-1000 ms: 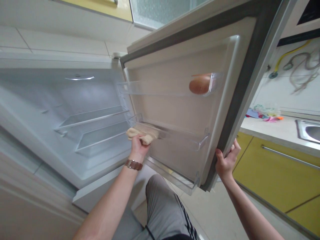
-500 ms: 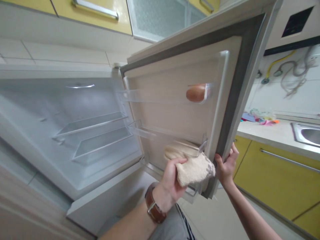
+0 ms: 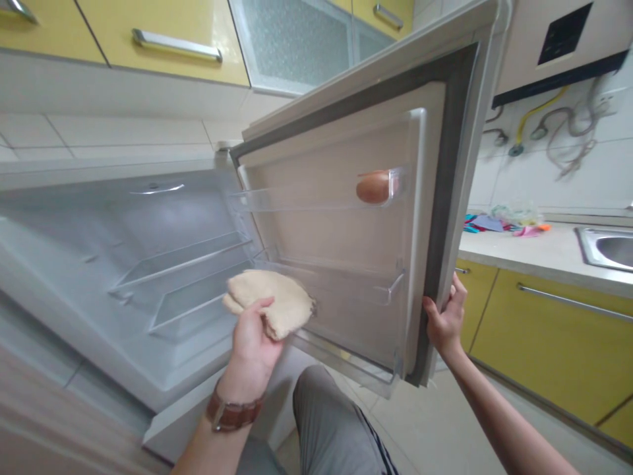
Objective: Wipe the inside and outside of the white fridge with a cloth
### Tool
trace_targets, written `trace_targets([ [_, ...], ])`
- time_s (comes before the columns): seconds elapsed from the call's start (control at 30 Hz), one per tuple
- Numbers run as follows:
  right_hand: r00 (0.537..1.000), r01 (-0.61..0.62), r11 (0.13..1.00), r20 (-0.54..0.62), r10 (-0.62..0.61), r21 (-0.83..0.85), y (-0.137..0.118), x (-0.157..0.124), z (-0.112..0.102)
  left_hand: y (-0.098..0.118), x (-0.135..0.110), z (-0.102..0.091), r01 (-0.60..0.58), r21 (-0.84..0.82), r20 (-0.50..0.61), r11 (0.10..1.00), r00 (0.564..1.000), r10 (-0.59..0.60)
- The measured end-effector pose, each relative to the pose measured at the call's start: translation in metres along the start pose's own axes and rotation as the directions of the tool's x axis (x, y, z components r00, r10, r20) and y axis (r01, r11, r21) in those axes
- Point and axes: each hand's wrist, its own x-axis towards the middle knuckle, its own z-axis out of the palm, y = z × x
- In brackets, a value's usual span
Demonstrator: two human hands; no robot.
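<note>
A folded cream cloth (image 3: 277, 300) is gripped in my left hand (image 3: 254, 343), thumb on top, in front of the lower door rack near the hinge side. My right hand (image 3: 448, 320) grips the free edge of the open fridge door (image 3: 321, 251), thumb on the inner gasket side and fingers behind it. On the door's upper clear rack (image 3: 306, 201) rests a brown egg (image 3: 374, 187). To the left, the fridge compartment (image 3: 148, 224) stands open with two glass shelves inside.
Right of the door is a counter (image 3: 554, 254) with a sink (image 3: 606, 247) and a pile of colourful cloths and plastic (image 3: 504, 223). Yellow cabinets (image 3: 558, 330) are below. A water heater (image 3: 554, 46) with hoses hangs above. My knee (image 3: 326, 409) is under the door.
My left hand has moved the cloth leftward, from the door's free-edge side toward the hinge side. My right hand keeps its hold on the door edge. The view has shifted slightly.
</note>
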Motion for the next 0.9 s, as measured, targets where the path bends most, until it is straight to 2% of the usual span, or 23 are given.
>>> trace_targets([
  [0.03, 1.0, -0.002, 1.0, 0.003, 0.002, -0.002, 0.0, 0.0, 0.0, 0.009, 0.006, 0.001, -0.129, 0.014, -0.058, 0.992, 0.99, 0.129],
  [0.07, 1.0, -0.002, 1.0, 0.003, 0.002, -0.001, -0.001, 0.0, 0.0, 0.017, 0.014, 0.002, -0.273, 0.044, -0.085, 0.961, 0.957, 0.276],
  [0.1, 1.0, -0.001, 1.0, 0.004, 0.001, 0.002, -0.001, -0.001, 0.0, 0.024, 0.022, 0.003, -0.412, 0.088, -0.072, 0.907, 0.905, 0.419],
  [0.17, 1.0, 0.0, 1.0, 0.001, 0.0, 0.009, -0.002, -0.002, 0.0, 0.031, 0.038, 0.005, -0.609, 0.193, 0.064, 0.769, 0.79, 0.61],
  [0.2, 1.0, -0.001, 1.0, 0.0, 0.001, 0.012, -0.003, -0.003, 0.0, 0.032, 0.045, 0.005, -0.66, 0.248, 0.158, 0.709, 0.75, 0.642],
  [0.27, 1.0, -0.003, 1.0, -0.003, 0.003, 0.015, -0.003, -0.004, -0.001, 0.03, 0.055, 0.008, -0.705, 0.358, 0.351, 0.612, 0.709, 0.612],
  [0.33, 1.0, 0.001, 1.0, -0.003, -0.001, 0.024, -0.003, -0.006, -0.001, 0.022, 0.055, 0.011, -0.741, 0.454, 0.519, 0.495, 0.671, 0.529],
  [0.4, 1.0, 0.007, 0.999, 0.003, -0.007, 0.04, -0.004, -0.006, -0.001, 0.011, 0.047, 0.017, -0.783, 0.506, 0.628, 0.361, 0.622, 0.468],
  [0.47, 1.0, 0.012, 0.999, 0.008, -0.012, 0.047, -0.004, -0.007, -0.001, 0.002, 0.035, 0.024, -0.824, 0.499, 0.703, 0.269, 0.566, 0.431],
  [0.63, 1.0, 0.02, 0.999, 0.009, -0.021, 0.041, -0.005, -0.005, -0.002, -0.015, -0.002, 0.049, -0.89, 0.397, 0.845, 0.225, 0.45, 0.29],
  [0.8, 1.0, 0.008, 0.999, 0.015, -0.009, 0.035, -0.001, -0.004, -0.001, -0.027, -0.041, 0.075, -0.9, 0.337, 0.922, 0.275, 0.375, 0.099],
  [0.9, 1.0, 0.002, 1.0, 0.015, -0.002, 0.023, 0.001, -0.004, -0.001, -0.03, -0.05, 0.081, -0.936, 0.29, 0.95, 0.197, 0.307, 0.057],
])
